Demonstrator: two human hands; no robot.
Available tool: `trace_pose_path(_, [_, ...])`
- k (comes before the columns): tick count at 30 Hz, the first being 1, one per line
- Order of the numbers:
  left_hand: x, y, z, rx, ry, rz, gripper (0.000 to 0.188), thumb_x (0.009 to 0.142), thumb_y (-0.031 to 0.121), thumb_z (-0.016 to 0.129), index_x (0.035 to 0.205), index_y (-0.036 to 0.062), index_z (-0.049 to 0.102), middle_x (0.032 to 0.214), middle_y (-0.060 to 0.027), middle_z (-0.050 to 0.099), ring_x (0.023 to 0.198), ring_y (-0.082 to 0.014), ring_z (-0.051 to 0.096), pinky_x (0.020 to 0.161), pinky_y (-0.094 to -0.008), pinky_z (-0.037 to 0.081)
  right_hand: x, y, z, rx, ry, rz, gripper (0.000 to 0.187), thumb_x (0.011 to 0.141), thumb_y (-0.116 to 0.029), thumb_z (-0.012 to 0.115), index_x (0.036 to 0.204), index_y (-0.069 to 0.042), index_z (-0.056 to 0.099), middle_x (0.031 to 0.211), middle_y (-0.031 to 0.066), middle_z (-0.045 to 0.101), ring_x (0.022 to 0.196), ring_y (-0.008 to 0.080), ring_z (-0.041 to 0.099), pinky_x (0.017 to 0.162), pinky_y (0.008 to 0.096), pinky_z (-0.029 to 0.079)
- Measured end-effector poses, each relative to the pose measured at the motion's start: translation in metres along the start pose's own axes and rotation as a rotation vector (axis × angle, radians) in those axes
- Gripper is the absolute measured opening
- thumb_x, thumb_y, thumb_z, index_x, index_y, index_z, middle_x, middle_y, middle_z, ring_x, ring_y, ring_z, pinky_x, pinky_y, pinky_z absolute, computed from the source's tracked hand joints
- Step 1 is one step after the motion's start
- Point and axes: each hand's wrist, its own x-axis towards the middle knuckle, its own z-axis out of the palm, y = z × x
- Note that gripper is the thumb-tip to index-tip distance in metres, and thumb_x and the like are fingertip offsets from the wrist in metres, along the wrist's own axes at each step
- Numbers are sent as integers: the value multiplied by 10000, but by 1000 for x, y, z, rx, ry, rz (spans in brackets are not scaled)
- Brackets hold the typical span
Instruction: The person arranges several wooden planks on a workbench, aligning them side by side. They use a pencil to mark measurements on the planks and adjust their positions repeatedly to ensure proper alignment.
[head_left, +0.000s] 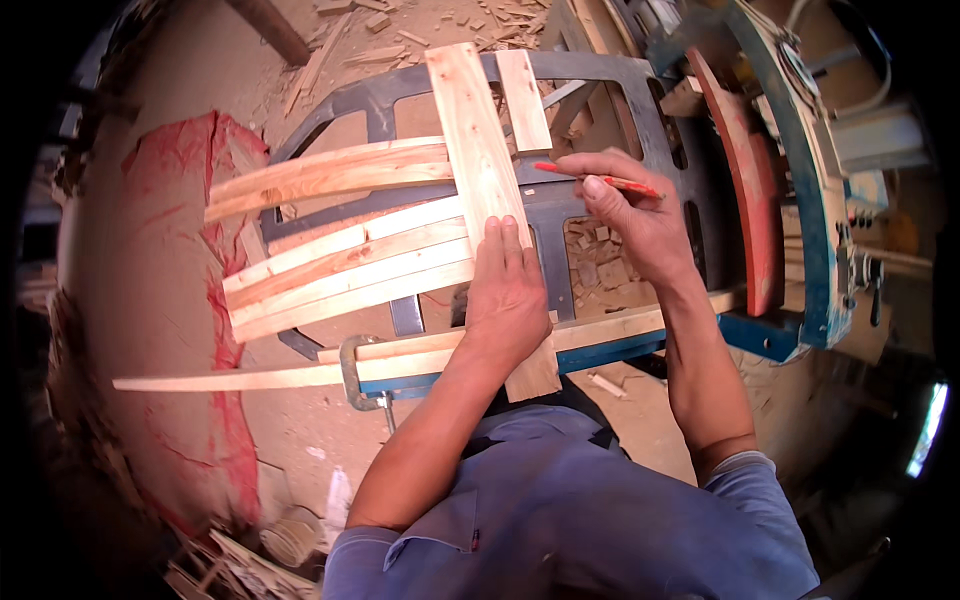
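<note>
A pale wooden board (470,130) lies lengthwise away from me, across the right ends of several wooden strips (345,265). My left hand (508,290) rests flat on its near part, fingers stretched forward along the wood. To the right of the board, my right hand (645,215) is raised, with a red pencil (640,187) pinched between thumb and fingers. The pencil points left toward the board and appears apart from it. Beyond the right hand, a shorter piece of wood (524,105) lies beside the board's far part.
Under the wood stands a dark grey metal frame (375,100) with large openings. A C-clamp (350,375) grips a long wooden strip (225,378) along the near blue rail (610,352). At right is a blue machine (822,200) with a red panel (765,235). Offcuts litter the floor.
</note>
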Motion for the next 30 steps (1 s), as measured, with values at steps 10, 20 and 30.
trace_pose_path(10, [-6, 7, 19, -102, 91, -117, 487, 833, 133, 626, 1235, -139, 594, 1420, -361, 509, 1403, -496, 426, 1208, -558, 300, 77, 4, 96, -183, -604, 173, 103, 974, -42, 695, 1013, -64, 602, 837, -39, 619, 715, 45, 556, 652, 216, 471])
trace_pose_path(20, [-10, 6, 27, -308, 105, -132, 487, 835, 129, 597, 1240, -141, 595, 1322, -351, 559, 1302, -507, 481, 1168, -575, 329, 89, 41, 138, -669, -802, 211, 104, 799, 13, 652, 865, -27, 583, 730, 57, 589, 717, 146, 561, 645, 328, 477])
trace_pose_path(30, [-9, 2, 24, -179, 143, -101, 511, 874, 148, 557, 1270, -175, 561, 1434, -403, 485, 1442, -541, 369, 1222, -597, 262, 126, 22, 146, -804, -655, 5, 108, 792, 25, 612, 889, -18, 592, 749, 142, 638, 716, 273, 639, 670, 398, 512])
